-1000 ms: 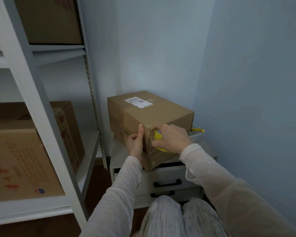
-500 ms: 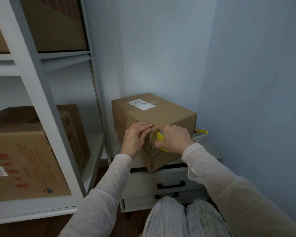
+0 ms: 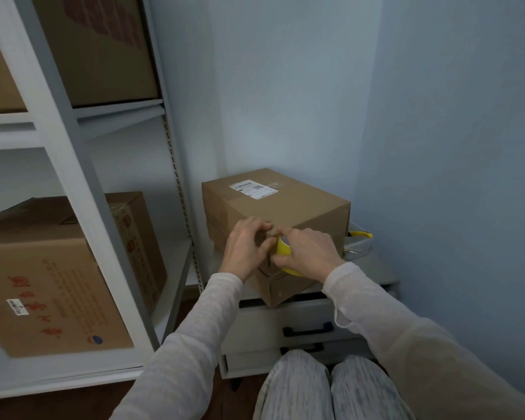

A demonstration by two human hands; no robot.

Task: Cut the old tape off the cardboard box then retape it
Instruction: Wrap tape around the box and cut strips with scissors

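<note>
A brown cardboard box [image 3: 288, 207] with a white shipping label on top stands corner-first on a low white drawer cabinet [image 3: 291, 316]. My right hand [image 3: 308, 251] grips a yellow tape roll [image 3: 283, 247] against the box's near corner edge. My left hand [image 3: 245, 248] lies on the box's left face beside that edge, fingers bent with their tips at the top edge and the thumb by the roll. The tape strip itself is too faint to make out.
A yellow-handled tool [image 3: 359, 235] lies on the cabinet behind the box, against the right wall. A white metal shelf rack [image 3: 73, 165] on the left holds printed cardboard cartons [image 3: 52, 283]. Walls close in behind and to the right. My knees are below the cabinet's drawers.
My left hand moved up from gripping the box's lower corner edge to lying on the left face near the top. The right hand stayed on the yellow roll. The view tilted and shifted slightly.
</note>
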